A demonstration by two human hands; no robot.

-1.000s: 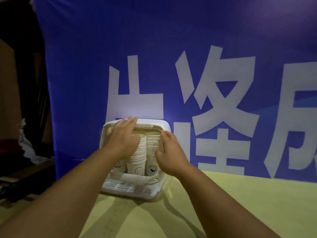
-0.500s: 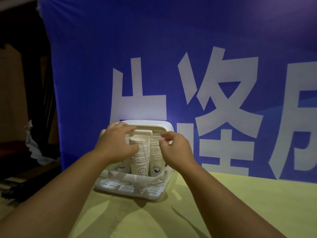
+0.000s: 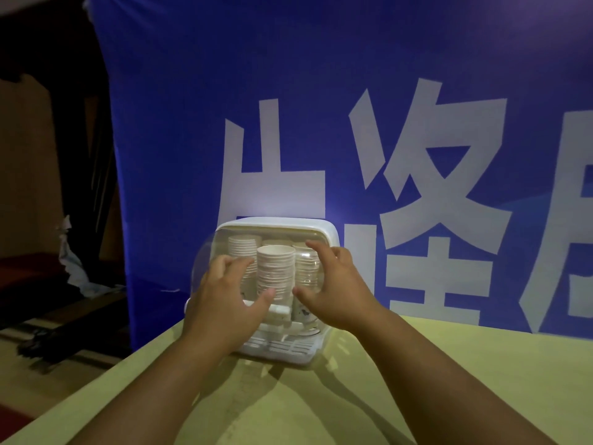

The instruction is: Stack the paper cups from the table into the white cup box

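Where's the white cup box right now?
Centre of the head view: the white cup box stands on the yellow table before the blue banner, between left hand and right hand.

white cup box (image 3: 279, 221): upright on yellow table (image 3: 449, 380), near its left edge; clear domed cover (image 3: 205, 264) down across front | paper cups (image 3: 276, 271): white, upright nested stacks side by side inside

Cup stacks (image 3: 276, 274) stand in your cup box (image 3: 329, 234) on the table (image 3: 465, 380), banner (image 3: 321, 91) behind, left hand (image 3: 224, 303) and right hand (image 3: 337, 293) before it.
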